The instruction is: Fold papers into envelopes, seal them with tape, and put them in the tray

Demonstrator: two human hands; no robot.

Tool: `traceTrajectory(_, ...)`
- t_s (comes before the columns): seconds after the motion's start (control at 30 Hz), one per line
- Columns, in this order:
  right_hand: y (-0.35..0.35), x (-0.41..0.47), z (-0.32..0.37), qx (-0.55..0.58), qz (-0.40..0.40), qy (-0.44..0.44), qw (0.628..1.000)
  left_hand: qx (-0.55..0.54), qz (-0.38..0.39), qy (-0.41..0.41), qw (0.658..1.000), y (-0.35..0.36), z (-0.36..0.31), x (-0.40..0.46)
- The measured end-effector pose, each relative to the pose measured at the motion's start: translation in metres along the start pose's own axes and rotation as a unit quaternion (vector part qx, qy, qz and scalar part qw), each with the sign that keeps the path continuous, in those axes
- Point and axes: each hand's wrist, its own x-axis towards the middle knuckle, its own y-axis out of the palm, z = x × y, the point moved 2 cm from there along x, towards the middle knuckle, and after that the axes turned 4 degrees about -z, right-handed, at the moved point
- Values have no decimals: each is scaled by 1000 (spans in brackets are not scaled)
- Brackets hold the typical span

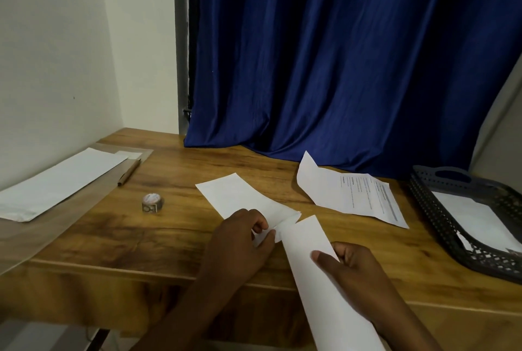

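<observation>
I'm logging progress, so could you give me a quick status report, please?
Left hand pinching folded paper. Right hand gripping white sheet. Tape roll untouched. Tray unobstructed.

The tray (pixel 463 240) is cut by the right edge, and the long white paper (pixel 324 280) by the bottom edge. The printed lines on the sheet (pixel 364 198) are too small to read. The tape roll (pixel 152 202) pattern is blurred.

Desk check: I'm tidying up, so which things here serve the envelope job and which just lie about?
Job: folded paper, both hands, tape roll, printed sheet, tray.
Lying about: pen, long white sheet, curtain.
</observation>
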Motion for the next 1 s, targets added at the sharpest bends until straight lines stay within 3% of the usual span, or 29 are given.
traceTrajectory(0.33, 4, 14, 2, -52, 74, 69, 993, 55, 27, 22, 998, -1, -8, -3)
traceTrajectory(0.63, 0, 35, 23, -104, 104, 109, 983, 76, 31, 94, 992, -1, -7, -5)
traceTrajectory(1.0, 13, 63, 33, -182, 107, 136, 968, 79, 36, 128, 988, 2, -8, -7)
